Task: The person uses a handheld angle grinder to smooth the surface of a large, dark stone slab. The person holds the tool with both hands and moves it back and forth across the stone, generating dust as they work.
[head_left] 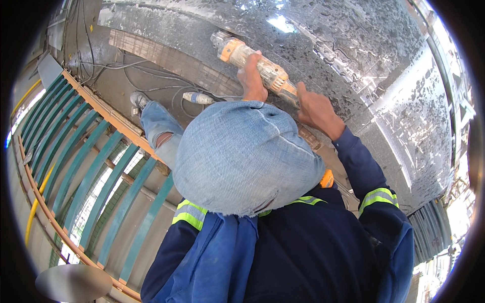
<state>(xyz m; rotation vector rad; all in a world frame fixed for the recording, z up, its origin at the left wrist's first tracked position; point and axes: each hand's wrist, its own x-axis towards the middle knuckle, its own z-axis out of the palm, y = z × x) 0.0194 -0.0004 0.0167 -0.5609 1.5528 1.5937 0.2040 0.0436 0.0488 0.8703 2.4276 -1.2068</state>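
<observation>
Neither my left hand nor my right hand shows. Just in front of me crouches another person, seen from above and behind, with a denim head covering (242,156) and a navy jacket (313,252) with reflective bands. That person's left hand (252,81) is closed round the middle of a dusty orange-and-grey power tool (273,73), which looks like an angle grinder. Their right hand (318,112) grips its rear end. The tool's blurred head lies against or just over a wet, dark grey sheet (323,76); contact is hard to tell.
Left of the person runs a slatted green rack (113,166) with an orange-brown edge rail (108,113). Loose cables (126,65) cross the floor beside a white-and-blue plug connector (198,98). The person's shoe (139,100) stands near them. A brown strip (166,58) borders the sheet.
</observation>
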